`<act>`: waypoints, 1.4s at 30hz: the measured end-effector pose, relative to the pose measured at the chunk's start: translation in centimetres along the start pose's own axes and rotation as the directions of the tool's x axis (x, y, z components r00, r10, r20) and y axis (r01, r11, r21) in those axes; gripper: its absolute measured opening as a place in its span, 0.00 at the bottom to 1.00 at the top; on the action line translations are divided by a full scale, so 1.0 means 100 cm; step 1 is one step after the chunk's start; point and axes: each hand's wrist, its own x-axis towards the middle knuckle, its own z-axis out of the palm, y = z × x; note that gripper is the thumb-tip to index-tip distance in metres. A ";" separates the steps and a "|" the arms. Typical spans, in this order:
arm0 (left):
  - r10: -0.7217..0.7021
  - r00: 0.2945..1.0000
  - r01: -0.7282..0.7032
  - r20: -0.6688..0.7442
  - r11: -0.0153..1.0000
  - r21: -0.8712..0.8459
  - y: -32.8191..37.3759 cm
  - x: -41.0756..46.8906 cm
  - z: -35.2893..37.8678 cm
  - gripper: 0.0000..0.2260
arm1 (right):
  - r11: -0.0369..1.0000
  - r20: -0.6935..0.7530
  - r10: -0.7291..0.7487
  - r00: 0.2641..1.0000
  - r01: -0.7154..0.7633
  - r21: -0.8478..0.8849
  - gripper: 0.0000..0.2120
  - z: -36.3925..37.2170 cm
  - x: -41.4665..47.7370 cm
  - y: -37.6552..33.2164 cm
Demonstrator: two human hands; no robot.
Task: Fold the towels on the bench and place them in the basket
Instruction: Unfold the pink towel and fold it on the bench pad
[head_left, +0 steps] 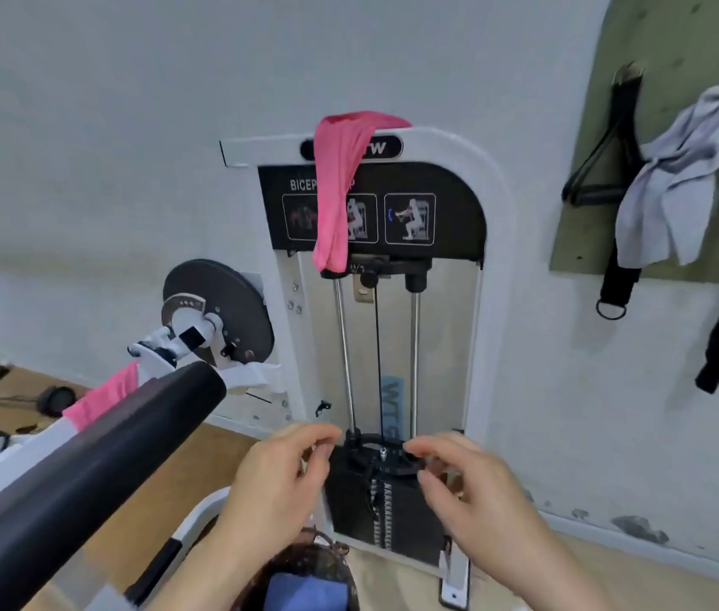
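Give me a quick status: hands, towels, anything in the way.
Left hand and right hand empty, fingers curled. Pink towel draped over machine top; blue towel in basket. Nothing blocking.

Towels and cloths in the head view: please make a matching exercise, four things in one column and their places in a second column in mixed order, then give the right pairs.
Things:
1. long pink towel
2. grey cloth
3. blue towel
4. second pink towel

Places:
A. in the basket at the bottom
B. draped over the top of the weight machine
C. behind the black padded bar, at left
D. hanging on the green wall board, at right

Pairs: 1-B, 2-D, 3-A, 4-C
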 end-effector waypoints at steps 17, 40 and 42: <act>0.167 0.971 -0.125 -0.173 0.965 0.230 0.032 0.291 -0.046 0.15 | 0.828 -0.018 -0.348 0.937 0.298 -0.475 0.35 -0.055 0.235 -0.065; 0.291 0.865 -0.100 0.408 0.898 -0.429 0.040 0.253 -0.034 0.08 | 0.955 -0.466 -0.085 0.881 -0.062 -0.291 0.14 -0.064 0.344 -0.065; 0.315 0.804 -0.061 0.504 0.887 -0.457 0.046 0.242 -0.040 0.06 | 0.993 -0.495 -0.011 0.869 -0.050 -0.108 0.05 -0.077 0.337 -0.064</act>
